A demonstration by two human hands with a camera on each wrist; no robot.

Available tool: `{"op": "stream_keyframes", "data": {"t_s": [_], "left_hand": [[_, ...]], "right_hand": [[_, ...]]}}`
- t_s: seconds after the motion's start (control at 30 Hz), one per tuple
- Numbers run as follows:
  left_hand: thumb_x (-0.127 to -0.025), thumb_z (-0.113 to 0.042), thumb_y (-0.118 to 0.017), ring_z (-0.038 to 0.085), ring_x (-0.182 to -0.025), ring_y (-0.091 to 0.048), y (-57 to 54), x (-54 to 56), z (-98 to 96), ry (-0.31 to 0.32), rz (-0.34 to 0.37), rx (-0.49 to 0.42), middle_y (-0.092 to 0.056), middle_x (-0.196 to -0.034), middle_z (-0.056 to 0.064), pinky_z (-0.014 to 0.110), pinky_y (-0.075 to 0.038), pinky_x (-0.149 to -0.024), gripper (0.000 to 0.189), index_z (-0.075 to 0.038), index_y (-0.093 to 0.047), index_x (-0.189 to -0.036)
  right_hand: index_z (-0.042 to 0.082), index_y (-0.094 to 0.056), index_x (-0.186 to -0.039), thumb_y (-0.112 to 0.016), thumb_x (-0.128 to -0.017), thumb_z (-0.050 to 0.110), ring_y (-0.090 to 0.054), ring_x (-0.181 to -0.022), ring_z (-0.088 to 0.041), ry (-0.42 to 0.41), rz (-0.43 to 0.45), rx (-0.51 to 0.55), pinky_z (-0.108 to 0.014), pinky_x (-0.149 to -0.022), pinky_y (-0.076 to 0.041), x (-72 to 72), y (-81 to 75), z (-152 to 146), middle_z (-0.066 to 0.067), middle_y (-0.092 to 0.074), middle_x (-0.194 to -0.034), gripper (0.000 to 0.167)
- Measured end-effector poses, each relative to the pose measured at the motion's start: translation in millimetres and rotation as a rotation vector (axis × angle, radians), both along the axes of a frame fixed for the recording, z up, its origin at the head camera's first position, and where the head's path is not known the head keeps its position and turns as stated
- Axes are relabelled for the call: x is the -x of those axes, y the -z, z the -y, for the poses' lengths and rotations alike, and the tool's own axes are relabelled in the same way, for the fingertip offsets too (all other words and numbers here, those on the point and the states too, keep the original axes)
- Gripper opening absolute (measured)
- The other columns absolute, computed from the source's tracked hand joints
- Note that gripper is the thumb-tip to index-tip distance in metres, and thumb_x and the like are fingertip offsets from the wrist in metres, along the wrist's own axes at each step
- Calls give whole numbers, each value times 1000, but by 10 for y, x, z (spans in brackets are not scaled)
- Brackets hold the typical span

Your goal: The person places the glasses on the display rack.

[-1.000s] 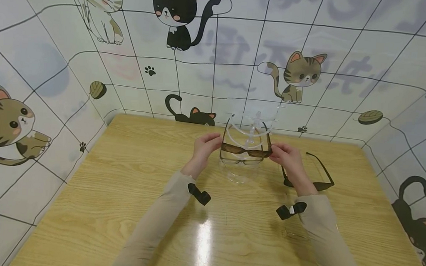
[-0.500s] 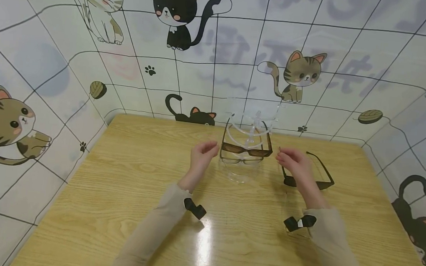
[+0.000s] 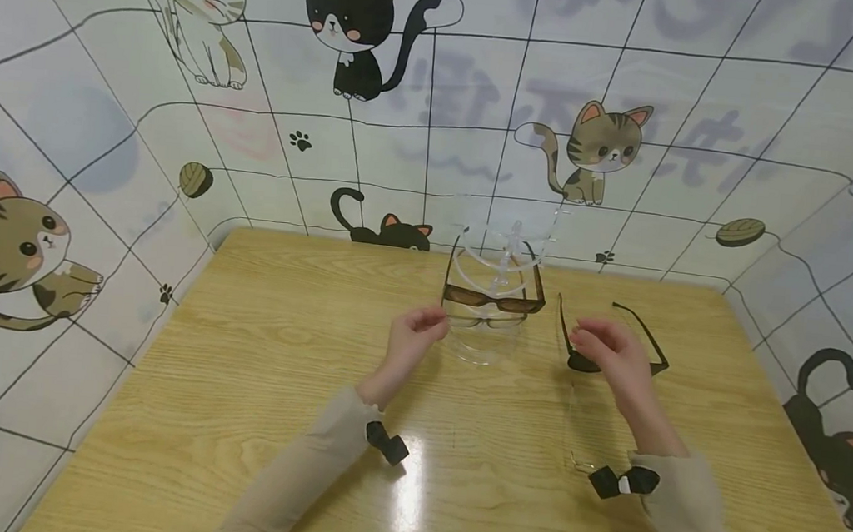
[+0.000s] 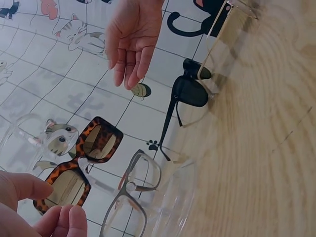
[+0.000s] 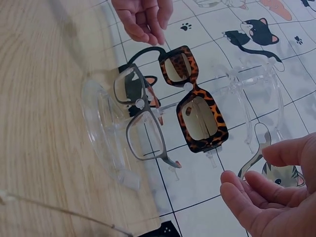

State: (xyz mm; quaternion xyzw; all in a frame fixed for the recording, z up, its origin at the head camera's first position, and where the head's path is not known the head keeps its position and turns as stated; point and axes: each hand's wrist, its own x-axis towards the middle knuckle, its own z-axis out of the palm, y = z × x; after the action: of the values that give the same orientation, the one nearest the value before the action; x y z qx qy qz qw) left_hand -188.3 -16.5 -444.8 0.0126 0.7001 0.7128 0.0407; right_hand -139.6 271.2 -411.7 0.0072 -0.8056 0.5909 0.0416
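Note:
Tortoiseshell sunglasses (image 5: pixel 197 118) sit on the clear display stand (image 3: pixel 474 357), with grey-framed glasses (image 5: pixel 144 89) on the tier below. My left hand (image 3: pixel 411 344) is just left of the stand, fingertips near the grey-framed glasses in the head view; nothing shows between its loosely bent fingers. Farther right, my right hand (image 3: pixel 620 361) hangs over black sunglasses (image 3: pixel 583 363) and hides part of them. In the right wrist view, its thumb and fingers are apart and hold nothing.
Thin wire-framed glasses (image 3: pixel 582 465) lie on the wooden table (image 3: pixel 254 353) in front of the black sunglasses, partly covered by the right wrist camera (image 3: pixel 623 482). A cat-print sheet (image 3: pixel 465 152) hangs behind and along both sides of the table.
Both hands have let go of the tortoiseshell sunglasses, which stay on the stand. My right hand has drawn back to the right over the black sunglasses; my left has come lower, nearer me.

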Motion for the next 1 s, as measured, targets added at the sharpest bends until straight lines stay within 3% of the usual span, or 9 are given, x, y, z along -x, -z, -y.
{"op": "stream_keyframes", "data": {"t_s": [0.17,0.33,0.57,0.8,0.93,1.0], "left_hand": [[-87,-2,-63,15,-92,-60,41,-66,-63,52,-15,14,-64,-107,18,25,-51,-83,26,10,-61,-110],[-84,3,-64,21,-92,-62,51,-149,-150,97,-53,22,-64,-105,22,25,-52,-82,24,13,-62,-106],[-83,6,-63,28,-91,-62,-139,-370,-259,157,-67,59,-64,-102,27,24,-53,-78,23,16,-61,-104],[-84,1,-66,17,-82,-62,205,-365,-460,216,-54,64,-66,-98,22,18,-50,-70,23,12,-64,-103],[-81,3,-68,11,-76,-61,262,-408,-581,232,-58,68,-67,-94,21,18,-50,-67,20,11,-66,-100],[-81,4,-67,10,-74,-60,223,-453,-628,249,-46,62,-67,-94,21,17,-50,-65,21,12,-65,-100]], "right_hand": [[7,-56,-116,-57,-95,22,-62,-93,-3,-7,-7,31,-16,-78,-51,-142,11,-50,9,-63,-101,26],[4,-56,-117,-56,-95,19,-62,-92,-3,-6,5,46,-14,-78,-50,-278,37,-86,10,-64,-100,26],[-10,-49,-122,-56,-95,23,-61,-93,-2,18,67,30,-14,-80,-50,-467,101,-125,13,-63,-102,43],[-7,-53,-119,-55,-96,16,-62,-94,-1,33,16,24,-14,-80,-50,-646,160,-230,10,-64,-104,33],[1,-58,-116,-57,-94,14,-62,-92,-2,67,15,29,-15,-79,-51,-752,162,-290,11,-65,-102,25],[6,-61,-113,-59,-93,12,-63,-91,-2,85,16,41,-15,-78,-51,-797,158,-317,11,-66,-101,20]]}}
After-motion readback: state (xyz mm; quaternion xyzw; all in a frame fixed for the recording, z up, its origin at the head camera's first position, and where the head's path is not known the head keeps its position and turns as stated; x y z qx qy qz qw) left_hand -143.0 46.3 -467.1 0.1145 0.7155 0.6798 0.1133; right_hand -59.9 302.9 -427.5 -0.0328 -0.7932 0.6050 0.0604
